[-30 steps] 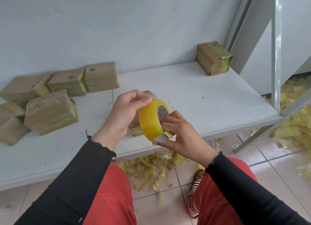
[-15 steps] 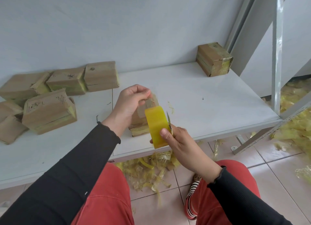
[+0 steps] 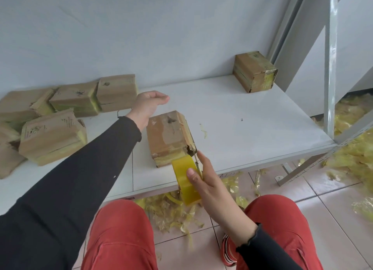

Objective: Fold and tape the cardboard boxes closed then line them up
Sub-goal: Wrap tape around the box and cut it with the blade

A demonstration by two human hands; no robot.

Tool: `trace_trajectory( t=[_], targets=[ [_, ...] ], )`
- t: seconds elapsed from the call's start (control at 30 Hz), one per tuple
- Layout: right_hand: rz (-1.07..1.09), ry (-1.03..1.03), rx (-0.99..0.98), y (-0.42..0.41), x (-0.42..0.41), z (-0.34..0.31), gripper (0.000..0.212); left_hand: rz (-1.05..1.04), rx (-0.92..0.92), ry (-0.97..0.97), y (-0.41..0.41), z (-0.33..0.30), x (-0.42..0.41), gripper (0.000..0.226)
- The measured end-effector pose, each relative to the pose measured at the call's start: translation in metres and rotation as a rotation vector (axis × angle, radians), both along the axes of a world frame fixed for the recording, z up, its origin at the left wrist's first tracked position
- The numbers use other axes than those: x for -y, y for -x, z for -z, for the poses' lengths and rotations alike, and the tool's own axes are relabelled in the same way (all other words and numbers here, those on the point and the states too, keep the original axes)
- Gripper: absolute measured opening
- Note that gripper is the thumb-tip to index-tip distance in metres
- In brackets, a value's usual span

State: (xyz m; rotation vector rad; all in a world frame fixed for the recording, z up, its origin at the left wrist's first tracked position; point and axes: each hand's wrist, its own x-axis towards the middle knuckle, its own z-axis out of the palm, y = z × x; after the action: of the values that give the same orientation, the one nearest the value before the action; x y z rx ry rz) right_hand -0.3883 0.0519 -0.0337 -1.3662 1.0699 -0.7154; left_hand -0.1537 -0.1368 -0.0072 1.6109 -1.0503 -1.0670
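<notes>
- The box (image 3: 170, 137) sits on the white shelf (image 3: 242, 116) near its front edge, with no hand on it; a pull on the tape could likely drag or tip it toward that edge
- Its near right corner looks torn, so tape laid there may not hold well and the flap could spring open
- The tape roll (image 3: 186, 181) is just beside that torn corner; whether a strip joins roll and box I cannot tell
- The right hand (image 3: 212, 191) grasps the roll, thumb pressed on its yellow band, fingers wrapped behind it
- The left hand (image 3: 148, 106) hovers above the shelf beyond the box, fingers loosely extended and released, holding nothing
</notes>
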Motion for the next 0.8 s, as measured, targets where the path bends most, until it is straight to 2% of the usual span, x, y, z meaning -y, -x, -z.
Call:
trace_trajectory(
  t=[0.13, 0.5, 0.57, 0.67, 0.8],
  targets=[
    [0.048, 0.083, -0.017, -0.009, 0.008, 0.008, 0.07, -0.011, -0.005, -0.026, -0.004, 0.015, 0.012, 0.008],
    [0.089, 0.114, -0.154, -0.019, 0.021, 0.019, 0.039, 0.021, 0.08, -0.17, -0.011, 0.048, 0.032, 0.013],
    [0.085, 0.086, -0.165, -0.02, 0.027, 0.022, 0.032, 0.052, 0.113, -0.262, -0.012, 0.049, 0.039, 0.007],
    [0.079, 0.044, -0.155, -0.024, 0.041, 0.029, 0.025, 0.143, 0.203, -0.483, -0.016, 0.047, 0.052, 0.026],
    [0.044, 0.026, -0.129, -0.025, 0.061, 0.038, 0.027, 0.321, 0.267, -0.701, -0.02, 0.042, 0.067, 0.03]
  ],
)
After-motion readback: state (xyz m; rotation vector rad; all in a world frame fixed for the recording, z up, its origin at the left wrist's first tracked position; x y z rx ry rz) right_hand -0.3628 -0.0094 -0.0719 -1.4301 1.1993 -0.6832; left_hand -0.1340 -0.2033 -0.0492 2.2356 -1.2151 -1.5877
